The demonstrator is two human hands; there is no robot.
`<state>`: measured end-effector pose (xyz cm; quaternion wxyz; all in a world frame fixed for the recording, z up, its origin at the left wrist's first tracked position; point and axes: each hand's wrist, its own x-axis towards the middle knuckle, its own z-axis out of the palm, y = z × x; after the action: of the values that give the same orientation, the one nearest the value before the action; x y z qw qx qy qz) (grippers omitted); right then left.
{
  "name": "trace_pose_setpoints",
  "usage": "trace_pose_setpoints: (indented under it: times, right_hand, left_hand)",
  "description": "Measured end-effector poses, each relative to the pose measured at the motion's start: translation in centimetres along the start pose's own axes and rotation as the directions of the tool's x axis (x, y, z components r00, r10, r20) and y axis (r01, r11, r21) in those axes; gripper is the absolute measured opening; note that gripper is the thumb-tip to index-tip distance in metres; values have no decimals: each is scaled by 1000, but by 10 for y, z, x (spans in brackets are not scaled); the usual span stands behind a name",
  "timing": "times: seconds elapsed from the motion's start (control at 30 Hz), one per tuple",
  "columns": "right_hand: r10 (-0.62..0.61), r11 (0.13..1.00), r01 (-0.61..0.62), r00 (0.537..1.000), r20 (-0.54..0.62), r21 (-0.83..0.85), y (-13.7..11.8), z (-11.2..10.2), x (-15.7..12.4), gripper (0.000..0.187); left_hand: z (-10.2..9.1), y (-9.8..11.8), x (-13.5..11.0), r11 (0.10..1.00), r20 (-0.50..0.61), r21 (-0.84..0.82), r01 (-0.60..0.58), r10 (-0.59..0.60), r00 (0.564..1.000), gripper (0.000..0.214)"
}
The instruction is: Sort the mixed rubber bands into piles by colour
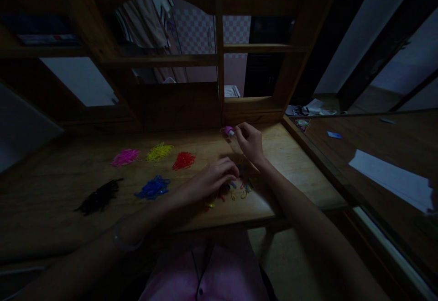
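My right hand (250, 142) is closed in a pinch at a small purple-and-white object (229, 130), with a thin pink loop at its far end. What the object is, I cannot make out. My left hand (221, 173) curls its fingers down over a mixed pile of small coloured loops (243, 186), which look like rubber bands; its fingertips are partly hidden. Sorted by colour, more loops lie to the left: a red pile (184, 160), a yellow pile (159, 152), a pink pile (125, 157), a blue pile (153, 187) and a black pile (99, 197).
A wooden shelf frame (221, 59) rises at the back of the wooden desk (191, 221). Beyond a raised edge on the right, another wooden surface (342, 157) carries a white paper sheet (392, 180) and a small blue card (334, 134). The light is dim.
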<state>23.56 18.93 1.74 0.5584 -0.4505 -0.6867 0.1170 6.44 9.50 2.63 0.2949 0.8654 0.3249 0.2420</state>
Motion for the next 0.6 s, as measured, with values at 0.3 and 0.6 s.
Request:
trace_pose_setpoints:
  times: [0.3, 0.6]
  right_hand:
    - [-25, 1000, 25, 1000, 6, 11, -6, -1, -1, 27]
    - [-70, 996, 61, 989, 129, 69, -13, 9, -11, 26]
  left_hand:
    - [-136, -65, -80, 822, -565, 187, 539, -359, 743, 25]
    - [-213, -148, -166, 615, -507, 320, 721, -532, 679, 36]
